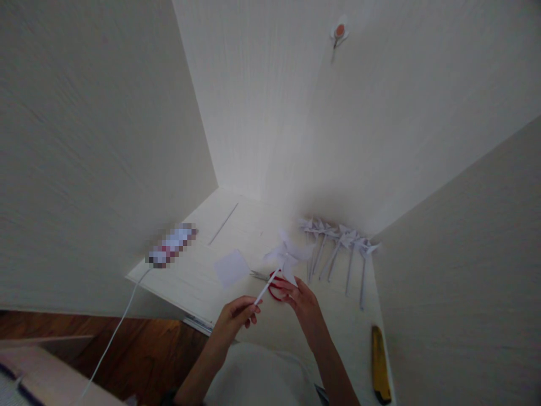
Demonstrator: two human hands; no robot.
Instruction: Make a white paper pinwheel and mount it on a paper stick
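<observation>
A white paper pinwheel (288, 258) on a thin white stick (266, 288) is held up over the table. The lower end of its stick is pinched in my left hand (240, 313). Just below the blades, my right hand (301, 301) has its fingers stretched out and apart. Its fingertips are close to the lowest blade; whether they touch it I cannot tell. Behind the stick lie scissors (259, 276) with red handles, partly hidden by the pinwheel and my right hand. Left of them is a square of white paper (231, 268).
Several finished pinwheels (346, 237) lie in a row at the back right. One loose white stick (224, 223) is at the back left, near a blurred-out object (172, 246) with a white cable (122, 321). A yellow cutter (379, 363) rests at the right edge. Walls enclose the table.
</observation>
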